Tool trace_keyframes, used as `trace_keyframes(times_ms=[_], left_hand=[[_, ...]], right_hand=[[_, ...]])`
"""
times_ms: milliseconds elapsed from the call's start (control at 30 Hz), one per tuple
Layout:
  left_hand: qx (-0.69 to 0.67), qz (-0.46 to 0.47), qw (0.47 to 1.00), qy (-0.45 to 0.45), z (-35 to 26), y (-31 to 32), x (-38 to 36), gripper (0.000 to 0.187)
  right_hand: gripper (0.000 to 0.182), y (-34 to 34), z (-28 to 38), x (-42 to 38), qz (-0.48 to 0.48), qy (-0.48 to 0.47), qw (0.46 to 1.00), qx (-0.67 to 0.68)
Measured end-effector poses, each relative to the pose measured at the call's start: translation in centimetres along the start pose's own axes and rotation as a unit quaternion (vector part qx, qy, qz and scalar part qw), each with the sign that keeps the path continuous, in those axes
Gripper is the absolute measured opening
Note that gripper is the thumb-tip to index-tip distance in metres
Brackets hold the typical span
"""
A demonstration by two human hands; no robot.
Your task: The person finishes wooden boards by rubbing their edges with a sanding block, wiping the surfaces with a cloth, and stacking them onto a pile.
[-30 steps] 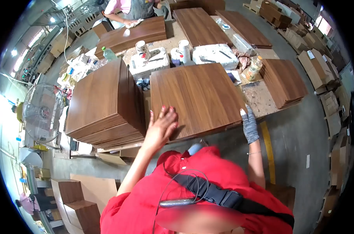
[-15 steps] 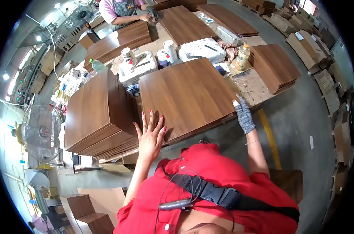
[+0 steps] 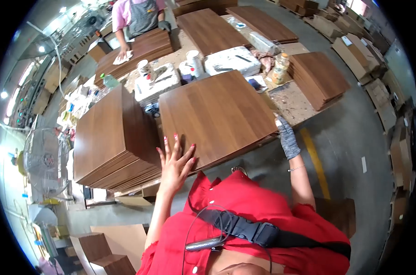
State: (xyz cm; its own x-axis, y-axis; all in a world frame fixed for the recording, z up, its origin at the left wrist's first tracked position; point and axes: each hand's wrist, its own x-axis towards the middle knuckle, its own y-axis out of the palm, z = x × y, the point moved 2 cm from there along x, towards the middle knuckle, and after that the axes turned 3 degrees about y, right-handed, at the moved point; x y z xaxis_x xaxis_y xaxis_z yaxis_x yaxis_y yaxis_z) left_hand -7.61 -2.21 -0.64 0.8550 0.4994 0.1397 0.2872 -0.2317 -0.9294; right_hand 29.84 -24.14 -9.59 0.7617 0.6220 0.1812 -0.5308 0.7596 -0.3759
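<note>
The wood panel lies flat on the workbench, its near edge overhanging toward the person. The left hand rests on the panel's near left corner, fingers spread wide and flat, gripping nothing. The gloved right hand sits at the near right corner, against the panel's edge; whether its fingers curl under that edge cannot be told from this view.

Just left of the panel stands a stack of panels, close beside it but apart. Behind the panel lie white foam blocks, two cups and a bottle.

To handle the panel well, judged from this position: keep both hands at opposite corners so the load stays balanced, hold the face level, and keep the left corner from scraping the neighbouring stack. A second person's hand wipes another panel at the far end.
</note>
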Motion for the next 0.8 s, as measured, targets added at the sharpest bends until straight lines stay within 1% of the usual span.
trace_keyframes(times_ms=[33, 67, 100, 133, 167, 200, 267, 300, 333, 367, 400, 467, 500, 533, 600, 633, 733, 800], left_hand=[[-0.010, 0.005, 1.000, 0.005, 0.1, -0.1, -0.1, 0.044], [-0.010, 0.007, 1.000, 0.004, -0.1, -0.4, -0.3, 0.044], [-0.020, 0.004, 1.000, -0.004, 0.0, -0.1, -0.4, 0.044], [-0.028, 0.004, 1.000, -0.013, 0.0, 0.2, -0.7, 0.044], [-0.028, 0.007, 1.000, -0.011, -0.3, 0.4, -0.7, 0.044], [-0.019, -0.005, 0.999, -0.026, -0.6, 0.6, -0.8, 0.045], [-0.013, -0.025, 0.999, -0.042, -1.2, 0.4, -0.6, 0.043], [-0.016, -0.030, 0.999, -0.039, -1.3, 0.2, -0.4, 0.042], [-0.020, -0.034, 0.999, -0.036, -1.3, 0.1, -0.3, 0.040], [-0.037, -0.041, 0.998, -0.037, -1.2, 0.2, -0.1, 0.036], [-0.047, -0.048, 0.997, -0.030, -0.7, 0.5, -0.1, 0.035], [-0.052, -0.039, 0.997, -0.030, -0.3, 0.7, 0.0, 0.035], [-0.052, -0.038, 0.997, -0.039, -0.3, 0.8, 0.1, 0.035], [-0.047, -0.038, 0.997, -0.041, -0.4, 0.7, 0.1, 0.035], [-0.025, -0.047, 0.997, -0.059, -0.6, 0.8, 0.4, 0.036], [-0.037, -0.044, 0.996, -0.062, -0.5, 1.0, 0.4, 0.037], [-0.058, -0.054, 0.995, -0.065, -0.3, 1.1, 0.6, 0.035], [-0.085, -0.086, 0.991, -0.053, 0.2, 1.3, 0.6, 0.033]], right_hand=[[0.048, -1.0, -1.9, 0.5, -0.022, 0.104, 0.991, 0.081], [0.048, -1.7, -3.8, 0.7, -0.041, 0.203, 0.964, 0.165], [0.050, -2.5, -5.5, 0.7, -0.090, 0.217, 0.956, 0.175], [0.041, -3.0, -9.0, 1.2, -0.138, 0.250, 0.943, 0.169], [0.039, -3.5, -11.9, 1.6, -0.138, 0.173, 0.975, 0.021], [0.037, -3.3, -14.5, 1.9, -0.133, 0.092, 0.978, -0.128], [0.033, -1.1, -19.3, 3.8, -0.081, 0.007, 0.995, -0.064], [0.029, 1.2, -20.5, 4.6, -0.081, 0.116, 0.927, 0.348], [0.038, 1.8, -16.2, 5.6, -0.038, 0.251, 0.835, 0.488], [0.043, 1.7, -14.0, 6.4, -0.022, 0.169, 0.975, 0.140], [0.049, 1.9, -12.3, 7.3, -0.003, 0.062, 0.972, -0.227], [0.056, 3.2, -9.5, 9.5, 0.048, 0.114, 0.912, -0.390], [0.051, 4.5, -12.1, 11.1, 0.062, 0.132, 0.909, -0.391], [0.051, 5.3, -12.6, 11.5, 0.065, 0.130, 0.911, -0.386], [0.047, 6.5, -12.9, 12.3, 0.136, 0.087, 0.894, -0.418], [0.047, 6.8, -12.8, 12.7, 0.143, 0.084, 0.894, -0.416], [0.045, 7.9, -11.3, 13.1, 0.107, 0.052, 0.902, -0.415], [0.042, 8.8, -10.5, 14.0, 0.097, 0.041, 0.907, -0.408]])
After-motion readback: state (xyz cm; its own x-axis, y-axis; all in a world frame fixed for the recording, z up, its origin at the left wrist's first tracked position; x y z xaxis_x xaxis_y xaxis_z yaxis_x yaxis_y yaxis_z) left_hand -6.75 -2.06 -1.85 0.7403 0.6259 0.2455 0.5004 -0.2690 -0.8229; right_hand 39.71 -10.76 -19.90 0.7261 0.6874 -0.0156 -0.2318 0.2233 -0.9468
